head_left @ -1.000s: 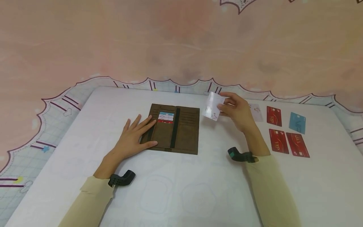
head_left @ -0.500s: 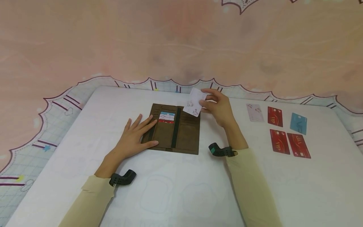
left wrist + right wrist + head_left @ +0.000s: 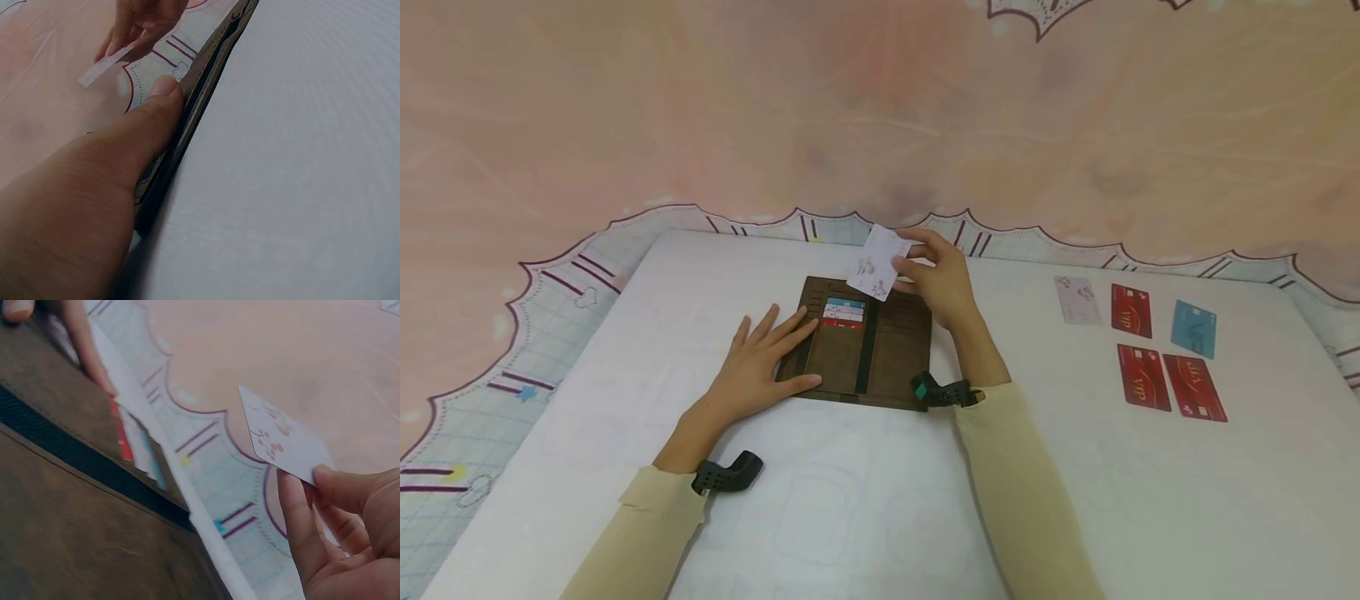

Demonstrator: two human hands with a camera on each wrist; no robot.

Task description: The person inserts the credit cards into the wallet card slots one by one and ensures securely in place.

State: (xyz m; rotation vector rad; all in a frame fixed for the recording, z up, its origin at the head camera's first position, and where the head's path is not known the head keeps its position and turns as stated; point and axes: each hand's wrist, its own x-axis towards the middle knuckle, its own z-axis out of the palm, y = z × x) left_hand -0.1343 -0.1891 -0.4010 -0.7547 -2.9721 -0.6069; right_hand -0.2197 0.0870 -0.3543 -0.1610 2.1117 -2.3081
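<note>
A brown wallet lies unfolded on the white table, with a dark band down its middle. Several cards, blue, white and red at their edges, stick up from a slot in its left half. My left hand rests on the wallet's left side, fingers spread and straight. Above the wallet's far edge, my right hand pinches a white card between thumb and fingers. Pink flowers show on that card in the right wrist view. It is held clear of the wallet, tilted.
To the right on the table lie a pale floral card, a blue VIP card and several red VIP cards. Beyond the table's far edge hangs a patterned pink cloth.
My right hand has carried the white card leftward, from beside the wallet to above its far edge. My left hand has stayed on the wallet.
</note>
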